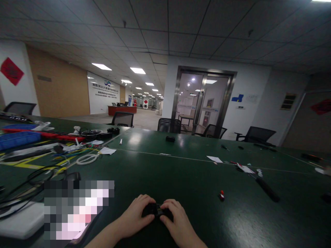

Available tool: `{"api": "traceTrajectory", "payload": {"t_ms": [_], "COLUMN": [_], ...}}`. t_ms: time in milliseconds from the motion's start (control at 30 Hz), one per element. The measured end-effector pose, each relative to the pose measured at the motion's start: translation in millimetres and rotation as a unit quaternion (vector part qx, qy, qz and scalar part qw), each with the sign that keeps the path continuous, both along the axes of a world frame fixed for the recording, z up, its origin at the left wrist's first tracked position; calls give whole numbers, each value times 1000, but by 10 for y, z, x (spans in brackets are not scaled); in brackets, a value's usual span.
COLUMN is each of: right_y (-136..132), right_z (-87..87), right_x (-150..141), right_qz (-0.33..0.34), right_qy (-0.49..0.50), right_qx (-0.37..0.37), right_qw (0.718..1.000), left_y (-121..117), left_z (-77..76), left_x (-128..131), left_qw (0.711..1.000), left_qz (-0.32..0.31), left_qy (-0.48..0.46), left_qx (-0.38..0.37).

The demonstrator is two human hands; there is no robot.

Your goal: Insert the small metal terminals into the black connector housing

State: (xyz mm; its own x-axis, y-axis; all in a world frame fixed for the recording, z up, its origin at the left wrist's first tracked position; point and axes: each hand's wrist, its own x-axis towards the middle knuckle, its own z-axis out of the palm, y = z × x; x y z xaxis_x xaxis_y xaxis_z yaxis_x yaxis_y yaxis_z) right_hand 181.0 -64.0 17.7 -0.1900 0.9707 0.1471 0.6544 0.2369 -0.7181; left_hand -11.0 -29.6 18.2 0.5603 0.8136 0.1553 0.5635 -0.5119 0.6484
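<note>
From my remote station, I record the left grip (137, 216) closed around one end of a small black object (157, 210), thumb on the near side and fingers on the far side. The right grip (178, 220) is closed on the other end in the same manner. The object lies between the two, at or just above the tabletop (160, 175); I cannot confirm contact beneath it. Its details are too dark and too covered to identify.

Step in hand, in my judgement: two-handed holding or adjusting of the object. Any move from this position calls for matched pressure at both ends, thumbs clear of the middle, and the object kept low, since a slip at one end could tilt it.

Surroundings noted: a small red item (221, 195) sits ahead and to the right of the right grip, well apart. Further right lies a black-handled tool (267, 189). A black block (170, 138) rests far ahead of both. Ahead and to the left of the left grip, I find a coiled white cable (87, 159).
</note>
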Motion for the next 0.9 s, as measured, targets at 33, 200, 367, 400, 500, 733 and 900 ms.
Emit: {"api": "traceTrajectory", "payload": {"t_ms": [33,200,367,400,500,733,900], "right_y": [-1,2,-5,-7,-7,22,-11], "right_z": [0,10,40,44,38,-1,55], "right_x": [1,-1,-14,-18,-24,1,26], "right_qz": [1,2,-11,-13,-22,-45,-59], "right_qy": [1,13,43,48,58,97,138], "right_qx": [-1,-5,-2,-3,-5,20,36], "right_qw": [1000,1000,999,999,998,994,988], "left_y": [0,13,16,15,14,16,13], "left_z": [0,-28,-47,-47,-42,-17,-24], "left_x": [0,-3,-8,-8,-8,-2,-5], "left_qw": [1000,1000,1000,1000,1000,1000,1000], "left_qz": [-1,-1,3,4,2,3,7], "left_qy": [0,-1,3,2,-2,7,-2], "left_qx": [0,7,11,11,9,-6,-10]}}
